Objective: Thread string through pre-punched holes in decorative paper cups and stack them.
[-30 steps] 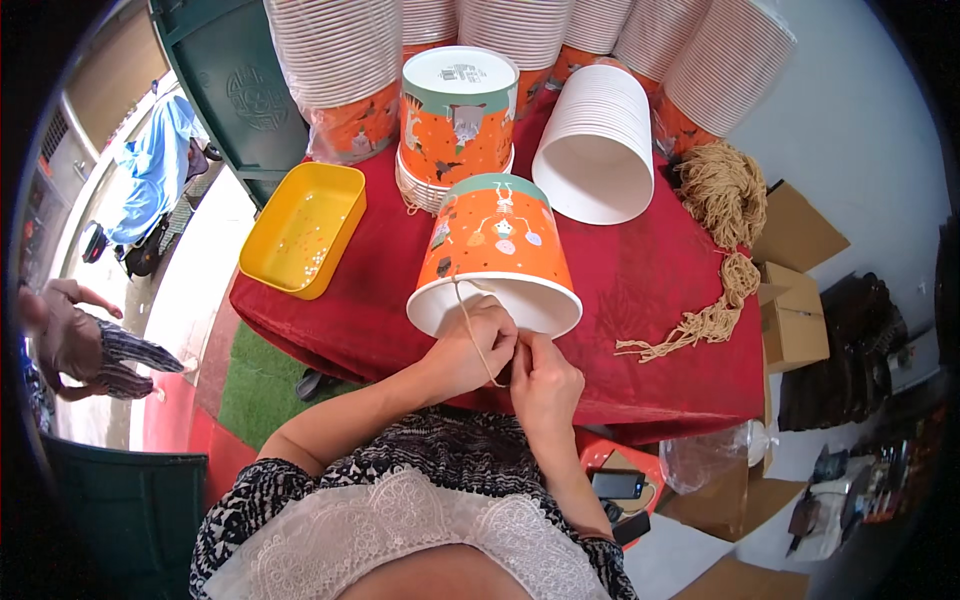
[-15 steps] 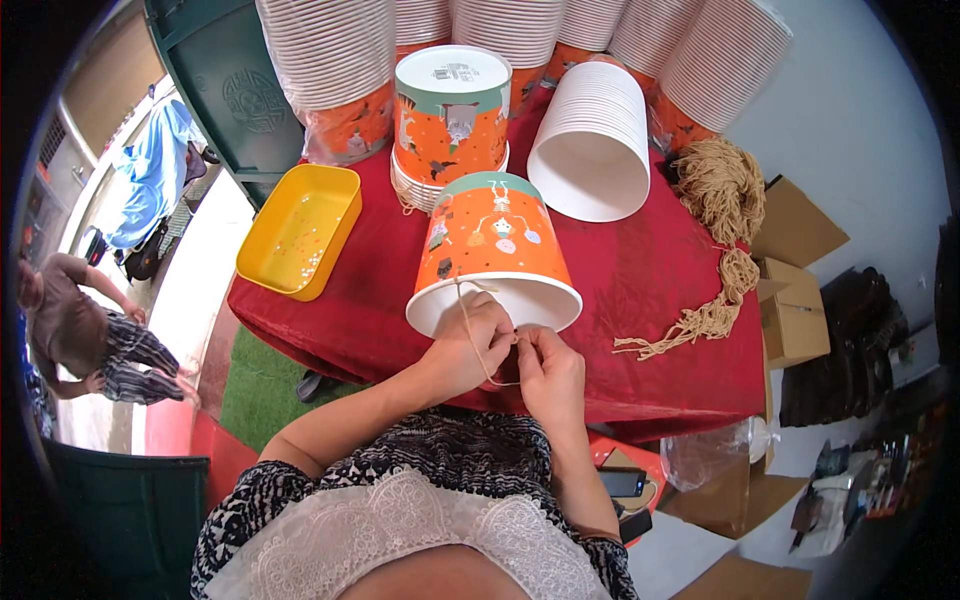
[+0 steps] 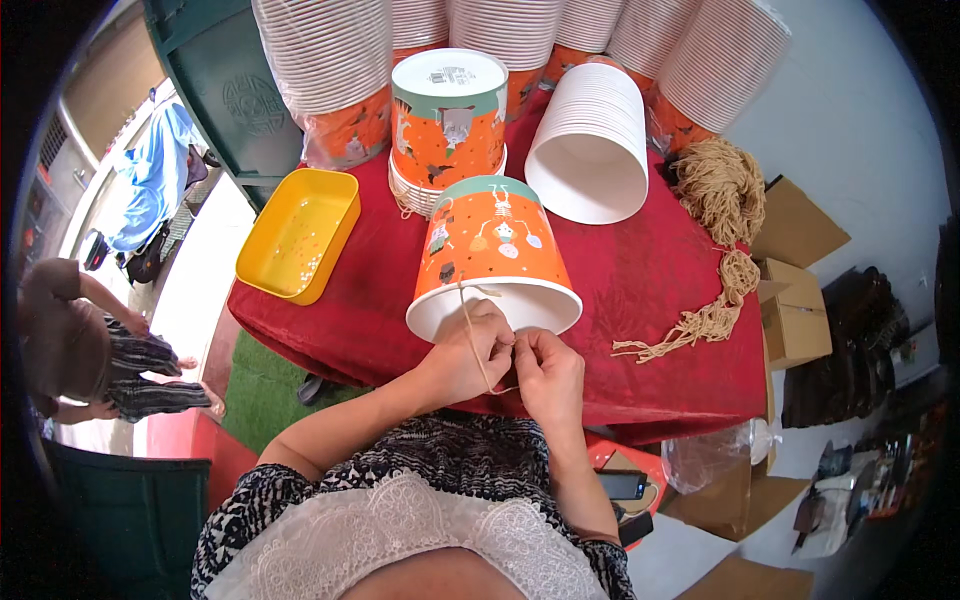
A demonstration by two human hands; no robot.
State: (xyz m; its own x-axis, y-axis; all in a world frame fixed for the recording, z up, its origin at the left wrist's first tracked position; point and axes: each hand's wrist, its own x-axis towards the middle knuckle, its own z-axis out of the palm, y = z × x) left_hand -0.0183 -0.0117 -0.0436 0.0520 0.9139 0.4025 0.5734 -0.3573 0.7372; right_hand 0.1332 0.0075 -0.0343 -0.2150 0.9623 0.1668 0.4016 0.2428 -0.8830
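Left hand (image 3: 472, 352) and right hand (image 3: 550, 375): we are pinching the cord (image 3: 465, 308), tip hidden | orange bucket (image 3: 497, 240): lying on its side near the worktop (image 3: 640, 300)'s front edge | risk: tugging sideways, we could be rolling it; slackening fingers, losing the cord

This looks like a small workshop. Tall stacks of paper buckets (image 3: 325, 60), some in clear plastic, stand on a bench (image 3: 640, 285) under a red cloth (image 3: 330, 320). A big bundle of cord (image 3: 718, 185) lies there too. The left hand (image 3: 470, 352) and right hand (image 3: 550, 375) pinch a thin string (image 3: 465, 308) by one orange bucket (image 3: 490, 240). A cardboard box (image 3: 797, 320) sits beside the bench, and a green door (image 3: 225, 90) opens onto bright ground (image 3: 212, 265).
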